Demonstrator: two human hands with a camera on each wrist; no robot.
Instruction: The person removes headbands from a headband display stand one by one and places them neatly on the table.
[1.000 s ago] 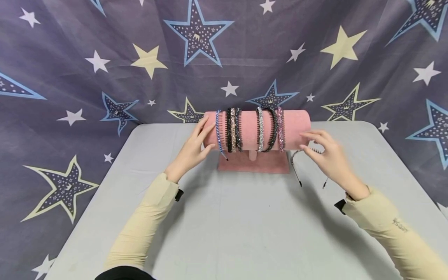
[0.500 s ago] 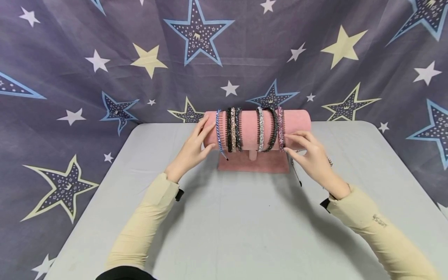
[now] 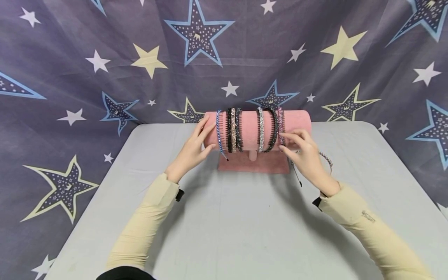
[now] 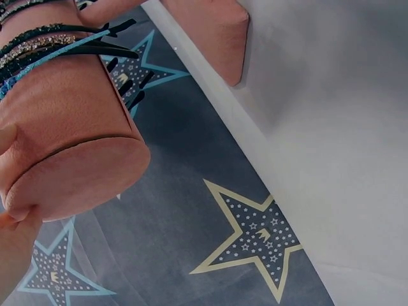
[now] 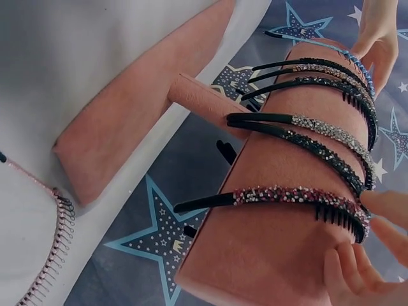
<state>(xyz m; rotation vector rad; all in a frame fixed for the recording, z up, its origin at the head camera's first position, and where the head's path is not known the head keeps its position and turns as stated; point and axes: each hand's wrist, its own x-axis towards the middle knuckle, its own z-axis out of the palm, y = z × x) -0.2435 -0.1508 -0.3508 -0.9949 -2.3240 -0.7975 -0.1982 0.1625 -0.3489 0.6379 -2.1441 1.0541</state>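
Observation:
A pink velvet display stand carries several headbands around its horizontal roll. My left hand grips the roll's left end, with the blue headband just beside its fingers. In the left wrist view, the thumb lies against the round end face. My right hand pinches the pink glitter headband, the rightmost on the roll, with fingertips on either side of its front. A silver glitter headband and a black headband sit left of it.
On the table, right of the stand's base, lies a loose beaded headband, partly hidden by my right hand. A dark star-patterned cloth hangs directly behind the table.
My right hand has moved left along the roll from its right end to the pink glitter headband. My left hand and the stand have stayed put.

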